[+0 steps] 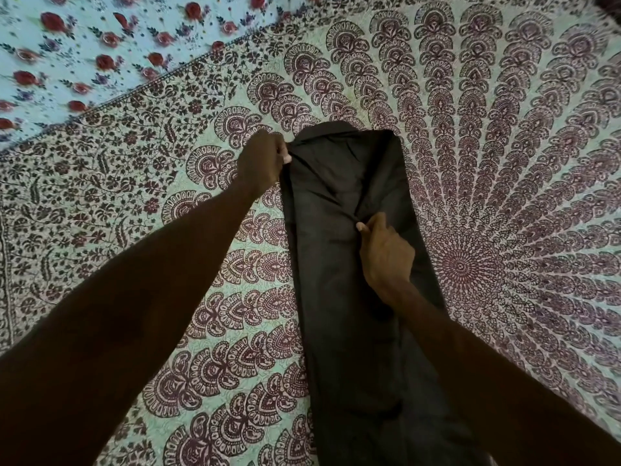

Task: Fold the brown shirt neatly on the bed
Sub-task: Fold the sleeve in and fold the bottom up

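Left hand [265, 161]: I see it pinching the far left corner of the brown shirt [346, 331].
Right hand [386, 255]: pinching the shirt's middle.

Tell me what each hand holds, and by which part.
Both hold the brown shirt: the left hand pinches its left edge near the far corner, the right hand pinches cloth near its middle.

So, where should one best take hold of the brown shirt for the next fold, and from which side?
Probably its far end: the brown shirt lies as a long narrow strip. The left hand pinches the far left corner; the right hand could take the far right corner from the right.
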